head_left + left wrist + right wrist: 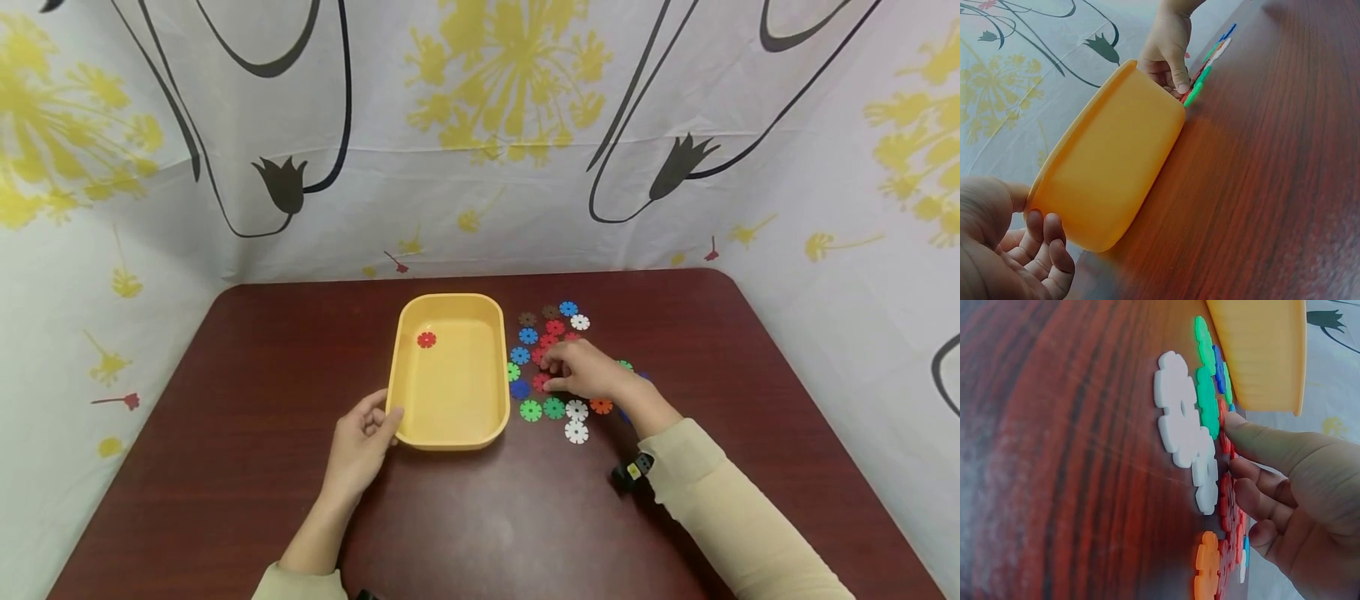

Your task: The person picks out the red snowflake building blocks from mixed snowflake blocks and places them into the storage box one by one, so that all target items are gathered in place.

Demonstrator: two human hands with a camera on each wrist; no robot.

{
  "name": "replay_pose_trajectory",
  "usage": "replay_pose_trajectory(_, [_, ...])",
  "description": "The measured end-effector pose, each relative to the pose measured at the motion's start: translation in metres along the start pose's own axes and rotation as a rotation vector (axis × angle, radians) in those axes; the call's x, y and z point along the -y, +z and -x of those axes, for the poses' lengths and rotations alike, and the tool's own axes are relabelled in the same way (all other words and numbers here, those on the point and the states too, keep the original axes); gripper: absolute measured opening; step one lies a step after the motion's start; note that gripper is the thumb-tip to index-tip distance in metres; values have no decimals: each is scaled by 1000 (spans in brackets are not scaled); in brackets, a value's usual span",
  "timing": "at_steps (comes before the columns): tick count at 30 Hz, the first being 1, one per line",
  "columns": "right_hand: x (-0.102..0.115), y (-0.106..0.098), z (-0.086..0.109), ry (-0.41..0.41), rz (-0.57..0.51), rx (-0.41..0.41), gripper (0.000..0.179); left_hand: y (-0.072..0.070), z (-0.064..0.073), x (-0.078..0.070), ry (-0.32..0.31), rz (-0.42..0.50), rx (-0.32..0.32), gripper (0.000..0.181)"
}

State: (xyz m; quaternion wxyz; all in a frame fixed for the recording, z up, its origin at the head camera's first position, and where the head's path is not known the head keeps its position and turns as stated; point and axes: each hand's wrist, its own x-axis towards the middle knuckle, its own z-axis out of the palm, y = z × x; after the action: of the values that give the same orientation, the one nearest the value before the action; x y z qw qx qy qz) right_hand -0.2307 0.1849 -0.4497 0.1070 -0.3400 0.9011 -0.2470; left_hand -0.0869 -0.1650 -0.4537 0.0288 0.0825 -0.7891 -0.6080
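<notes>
A yellow plastic tray (453, 400) stands on the table, one red notched disc (427, 340) lying inside it. My left hand (360, 446) grips the tray's near left rim, its thumb over the edge and its fingers against the outer wall. To the right of the tray, my right hand (592, 372) is down over flat flower-shaped discs. Its thumb tip is at a red disc (540, 382), while the fingertips are apart from the thumb, at other red discs farther back. The right hand covers part of the group.
Several loose discs lie around the right hand: white (577, 432), green (531, 410), orange (601, 406), blue (528, 335) and brown (527, 319). Behind the dark red table (300, 358) hangs a patterned white cloth (480, 225). A black wrist camera (632, 472) sits at the right cuff.
</notes>
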Motion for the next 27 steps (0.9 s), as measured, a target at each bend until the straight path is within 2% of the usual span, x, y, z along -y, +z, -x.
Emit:
replay_pose_trajectory(8, [1,-1,-1,-11,28,-19,14,1,-1,2,16,-18,-1,45])
replay_pose_trajectory(16, [4,-1,-4,-12,5,14,25,0,-2,1,20,-29,-7,43])
replay_pose_trajectory(21, [2,0,-4,25,1,30,20,0,-2,0,13,-31,-7,42])
replay_pose_trajectory(27, [2,-2,-6,82,-50,73,22,0,-1,1,4,-29,-5,44])
